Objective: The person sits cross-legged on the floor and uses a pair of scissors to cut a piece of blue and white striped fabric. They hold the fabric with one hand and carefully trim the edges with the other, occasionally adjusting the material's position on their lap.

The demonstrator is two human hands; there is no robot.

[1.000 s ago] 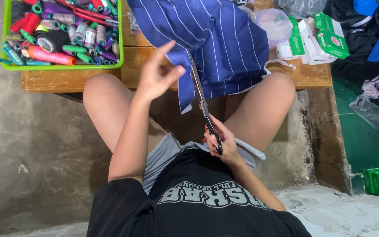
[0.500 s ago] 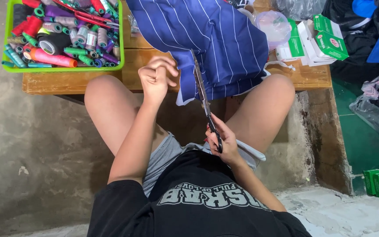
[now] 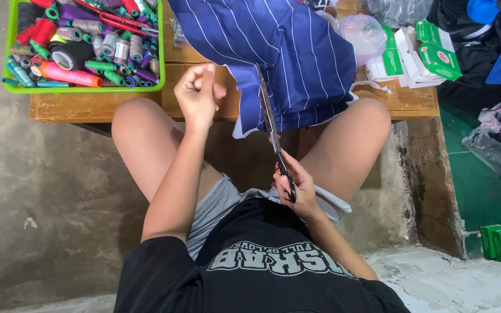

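Left hand raised (fingers pinched); right hand gripping.

We see the scissors, long and dark-handled, held lengthwise away from the body, their blades lying closed along the cut edge of the cloth. We hold the handles in our right hand, low between the knees. The blue cloth, with thin white stripes, lies crumpled on the wooden bench and hangs over its front edge.
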